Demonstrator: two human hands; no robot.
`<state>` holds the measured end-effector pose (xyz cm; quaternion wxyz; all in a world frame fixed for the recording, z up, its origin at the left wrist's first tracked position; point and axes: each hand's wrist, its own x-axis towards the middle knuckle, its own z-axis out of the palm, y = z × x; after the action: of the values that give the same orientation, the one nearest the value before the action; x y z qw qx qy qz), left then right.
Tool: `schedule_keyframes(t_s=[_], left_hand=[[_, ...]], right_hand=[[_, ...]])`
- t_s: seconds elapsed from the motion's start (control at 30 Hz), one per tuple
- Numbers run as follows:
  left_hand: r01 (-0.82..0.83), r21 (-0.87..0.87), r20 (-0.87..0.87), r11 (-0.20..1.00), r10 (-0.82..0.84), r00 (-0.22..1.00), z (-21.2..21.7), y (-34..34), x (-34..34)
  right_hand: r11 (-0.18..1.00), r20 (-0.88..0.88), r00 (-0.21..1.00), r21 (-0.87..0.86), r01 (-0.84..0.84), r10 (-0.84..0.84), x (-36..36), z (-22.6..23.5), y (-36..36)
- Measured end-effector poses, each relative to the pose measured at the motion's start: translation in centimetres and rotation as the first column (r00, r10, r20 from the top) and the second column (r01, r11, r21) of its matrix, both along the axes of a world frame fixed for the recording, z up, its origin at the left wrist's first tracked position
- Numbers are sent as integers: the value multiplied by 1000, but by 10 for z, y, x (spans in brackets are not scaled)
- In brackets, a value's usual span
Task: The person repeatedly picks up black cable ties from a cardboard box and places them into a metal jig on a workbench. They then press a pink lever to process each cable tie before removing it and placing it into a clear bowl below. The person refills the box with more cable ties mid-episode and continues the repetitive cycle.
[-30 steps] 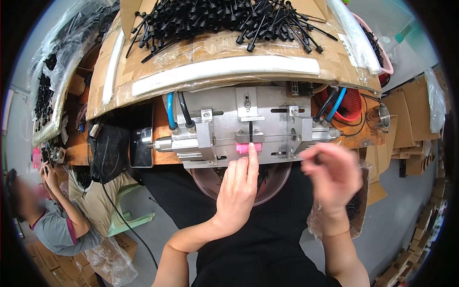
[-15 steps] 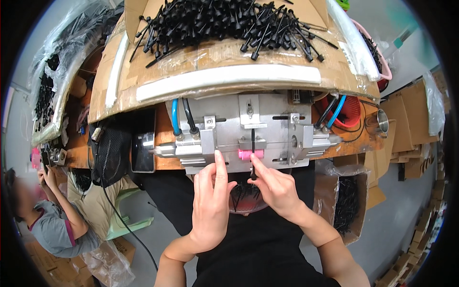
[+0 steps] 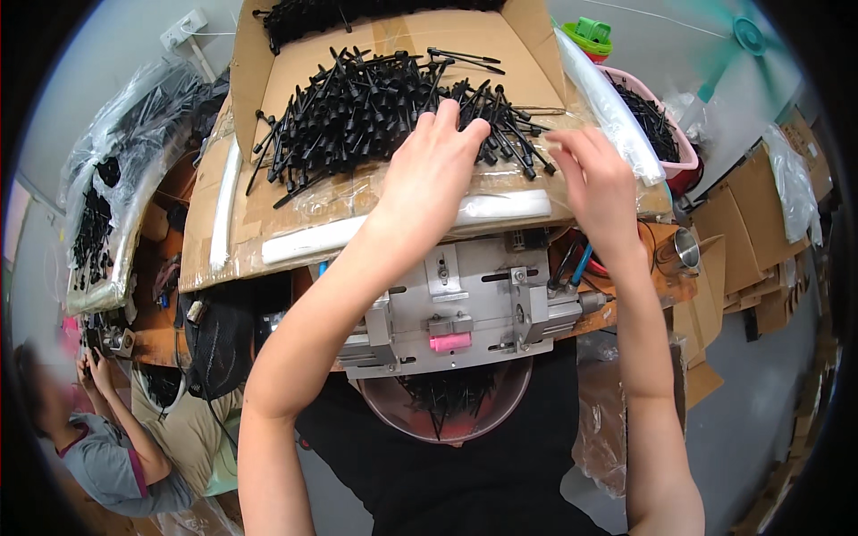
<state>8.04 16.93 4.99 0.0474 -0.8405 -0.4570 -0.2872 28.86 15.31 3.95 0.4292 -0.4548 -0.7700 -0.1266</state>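
Note:
My left hand (image 3: 435, 161) reaches over the near side of a heap of black plastic stems with thick knobbed ends (image 3: 344, 112). Its fingers are apart and touch the heap; no stem shows in its grip. Right of the heap, above the cardboard, is my right hand (image 3: 597, 183), fingers loosely bent and apart, nothing visible in it. Below my hands stands a metal clamping fixture (image 3: 487, 322) with a pink piece (image 3: 450, 342) at its middle. No stem lies across the fixture. Under its front edge, a clear bowl (image 3: 393, 420) holds more black stems.
An open cardboard box (image 3: 527, 54) backs the heap. White padding strips (image 3: 518, 205) edge the cardboard. A pink basket (image 3: 684, 152) of stems stands right, near a metal cup (image 3: 686, 248). At left, another person (image 3: 112, 456) sits at the bench.
Both hands have left the fixture and moved up to the heap. The black stem that my right hand held across the pink piece is gone from there. The view has shifted upward.

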Motion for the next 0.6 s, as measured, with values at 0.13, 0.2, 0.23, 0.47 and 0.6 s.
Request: schedule_keyframes(t_s=[0.13,0.2,0.23,0.47,0.6], left_hand=[[-9,41,-68,999,12,998,5,17,-14],[34,104,-92,994,-25,995,3,25,-25],[55,107,-101,993,-44,994,2,27,-27],[120,65,-87,991,-115,990,3,24,-32],[166,-8,-45,986,-166,985,10,18,-36]], right_hand=[[993,50,998,-114,-18,24,16,8,48],[979,32,995,-184,-84,92,14,12,62],[971,26,990,-200,-132,140,9,14,67],[925,73,976,-340,-170,206,-2,31,94],[885,130,972,-451,-118,196,7,68,79]])
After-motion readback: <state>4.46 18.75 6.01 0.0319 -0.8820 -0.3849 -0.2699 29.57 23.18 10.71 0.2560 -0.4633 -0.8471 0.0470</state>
